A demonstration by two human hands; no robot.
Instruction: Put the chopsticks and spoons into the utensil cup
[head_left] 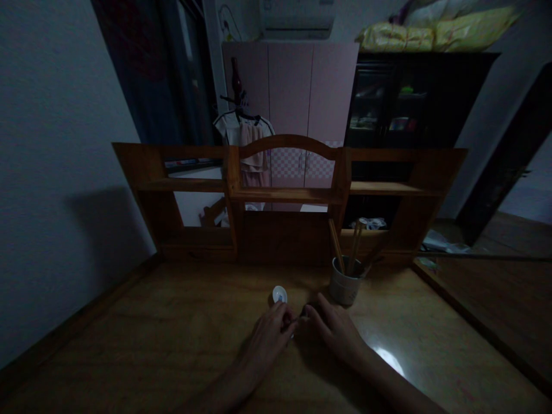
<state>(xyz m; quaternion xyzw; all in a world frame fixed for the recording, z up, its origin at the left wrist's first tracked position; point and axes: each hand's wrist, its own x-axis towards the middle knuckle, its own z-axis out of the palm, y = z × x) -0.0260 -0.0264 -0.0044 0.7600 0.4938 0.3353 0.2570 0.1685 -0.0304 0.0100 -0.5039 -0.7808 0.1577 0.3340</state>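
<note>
A small white spoon (279, 294) with a blue mark in its bowl shows just beyond my left hand (271, 330). Most of its handle is hidden by the fingers, and I cannot tell whether the hand grips it or the spoon lies on the table. The left fingertips are pinched together. Close on the right, my right hand (336, 330) has its fingers bent inward toward the left fingertips. Something thin and dark (301, 318) shows between the two hands, too dim to name. Both hands are low over the wooden table (194, 322).
A light cup (345, 282) holding chopsticks (336, 244) and other sticks stands just beyond my right hand. Along the table's back edge runs a wooden shelf rack (284, 196). A wall (64, 172) borders the left side. The room is dim, with a bright reflection (388, 360) at the right.
</note>
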